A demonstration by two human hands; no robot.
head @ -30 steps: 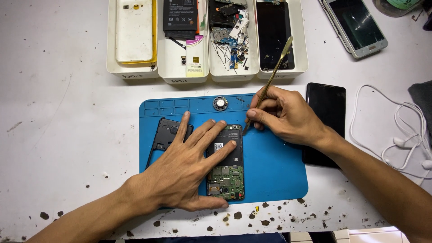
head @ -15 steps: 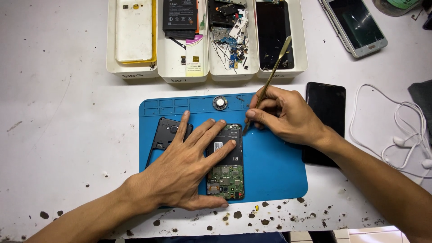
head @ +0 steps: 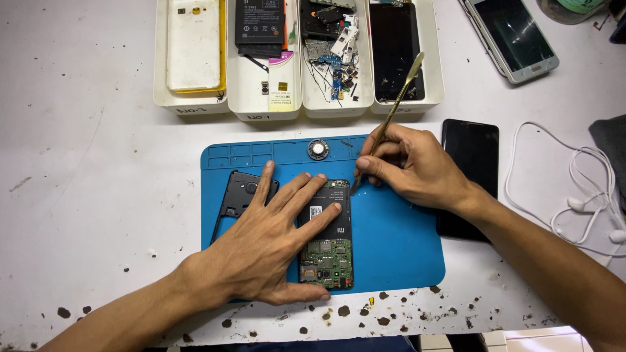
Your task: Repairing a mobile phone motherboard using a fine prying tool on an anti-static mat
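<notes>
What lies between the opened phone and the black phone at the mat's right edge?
In the head view, between the opened phone and black phone: bare blue mat and the right hand holding a thin tool.

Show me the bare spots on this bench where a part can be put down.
Free: the white table left of the blue mat, below the trays; the mat's right half, between the opened phone and the black phone. Crowded: the trays, the earphone cable at right, and the mat under the left hand and right hand.

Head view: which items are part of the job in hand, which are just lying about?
In hand: left hand pressing opened phone; right hand holding pry tool; blue mat; black back frame.

Lying about: parts trays, black phone, silver phone, white earphones.
</notes>
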